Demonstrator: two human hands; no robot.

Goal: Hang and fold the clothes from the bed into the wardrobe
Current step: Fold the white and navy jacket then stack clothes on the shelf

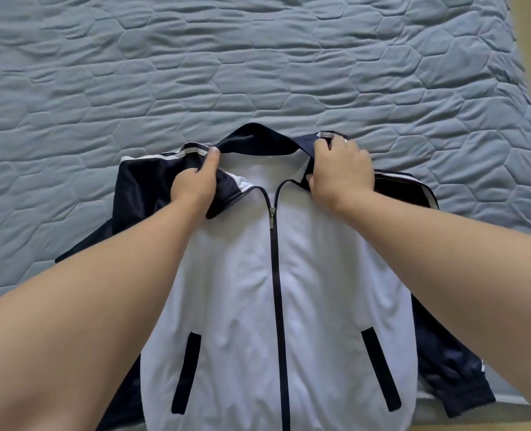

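One white-and-navy jacket (239,275) lies zipped, front up, with its two dark pockets (186,373) nearest. Farther up, the left grip (192,185) and right grip (340,169) each clutch its fabric beside the one collar (258,135). The grey quilted bed (258,57) lies beneath and beyond.

The left forearm (102,290) and the right forearm (444,244) are bare and reach forward from the lower corners, angling in toward each other. The left hand (195,178) is curled, thumb stretched forward on top, pinching a fold of the jacket (242,275). The right hand (342,169) lies knuckles up, fingers hooked over the jacket's edge. The two hands are level and apart.
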